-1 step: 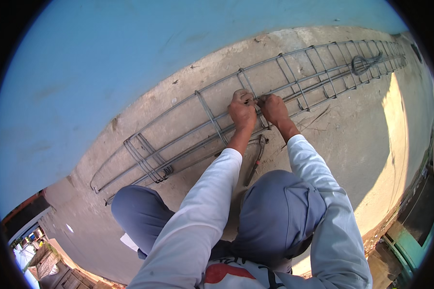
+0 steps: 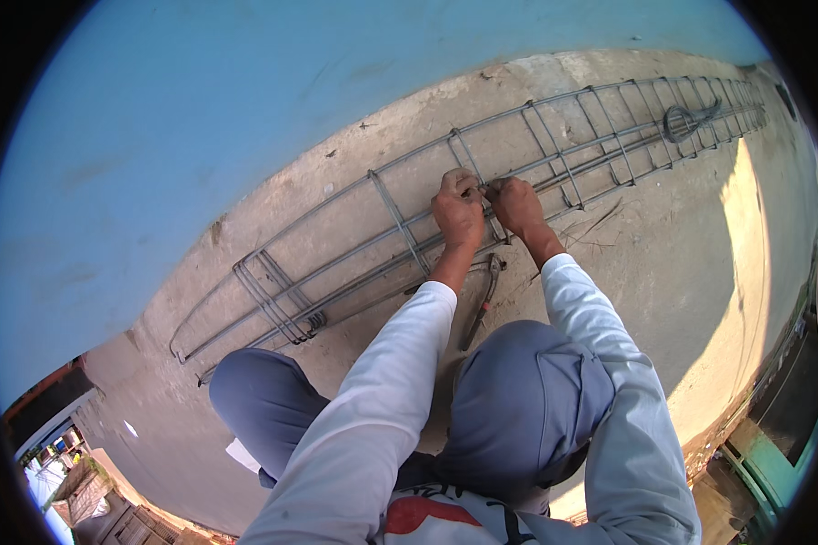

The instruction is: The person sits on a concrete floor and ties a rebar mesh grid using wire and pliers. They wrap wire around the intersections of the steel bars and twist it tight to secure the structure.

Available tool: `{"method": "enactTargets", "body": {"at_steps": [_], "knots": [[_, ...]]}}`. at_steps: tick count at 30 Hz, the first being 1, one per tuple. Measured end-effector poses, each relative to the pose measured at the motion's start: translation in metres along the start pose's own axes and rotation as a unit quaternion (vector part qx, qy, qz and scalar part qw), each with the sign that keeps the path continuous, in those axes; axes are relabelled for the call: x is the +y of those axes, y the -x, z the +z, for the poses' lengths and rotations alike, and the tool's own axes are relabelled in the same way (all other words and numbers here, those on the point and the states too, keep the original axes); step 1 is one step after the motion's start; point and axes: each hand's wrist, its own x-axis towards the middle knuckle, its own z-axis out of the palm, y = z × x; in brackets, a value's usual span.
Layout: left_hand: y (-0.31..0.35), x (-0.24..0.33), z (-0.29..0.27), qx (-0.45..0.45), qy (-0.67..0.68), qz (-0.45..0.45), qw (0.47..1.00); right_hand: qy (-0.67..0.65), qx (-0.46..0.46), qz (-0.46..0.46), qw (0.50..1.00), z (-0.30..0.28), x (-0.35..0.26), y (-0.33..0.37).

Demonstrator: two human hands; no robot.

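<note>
A long rebar cage (image 2: 392, 211) of steel bars and rectangular stirrups lies on the concrete in front of me, running from lower left to upper right. My left hand (image 2: 459, 211) is closed at a crossing of bar and stirrup near the cage's middle. Right beside it, my right hand (image 2: 518, 207) is closed too, fingertips almost meeting the left ones. What the fingers pinch is too small and covered to make out. A pair of pincers (image 2: 492, 283) with dark handles lies on the ground just below my hands, near my right knee.
Several loose stirrups (image 2: 273, 304) are bunched at the cage's left end. A coil of wire (image 2: 678, 123) rests on its far right part. Thin wire scraps (image 2: 595, 224) lie right of my hands. A blue wall (image 2: 200, 118) rises behind the cage.
</note>
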Motion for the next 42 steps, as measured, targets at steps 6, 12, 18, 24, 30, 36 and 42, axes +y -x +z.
{"method": "enactTargets", "body": {"at_steps": [6,12,18,24,30,36,42], "knots": [[0.017,-0.003,-0.01,-0.017,-0.229,0.329,0.916,-0.016,0.011,-0.021,1.0,-0.001,0.004,-0.001],[0.02,-0.009,-0.014,-0.003,-0.17,0.233,0.958,0.181,-0.182,-0.135,0.957,-0.044,-0.006,-0.021],[0.014,-0.022,-0.02,-0.003,-0.156,0.179,0.971,0.359,-0.199,-0.135,0.902,-0.063,-0.058,-0.026],[0.012,-0.031,-0.029,0.004,-0.167,0.166,0.972,0.328,-0.347,-0.276,0.834,-0.081,-0.106,-0.037],[0.014,-0.012,-0.008,0.02,-0.113,0.137,0.984,0.352,-0.348,-0.28,0.823,-0.06,-0.093,-0.089],[0.009,-0.01,-0.005,0.063,-0.106,0.084,0.989,0.375,-0.314,-0.341,0.803,-0.06,-0.093,-0.101],[0.01,-0.009,0.001,0.085,-0.098,0.08,0.988,0.422,-0.267,-0.374,0.782,-0.044,-0.075,-0.107]]}}
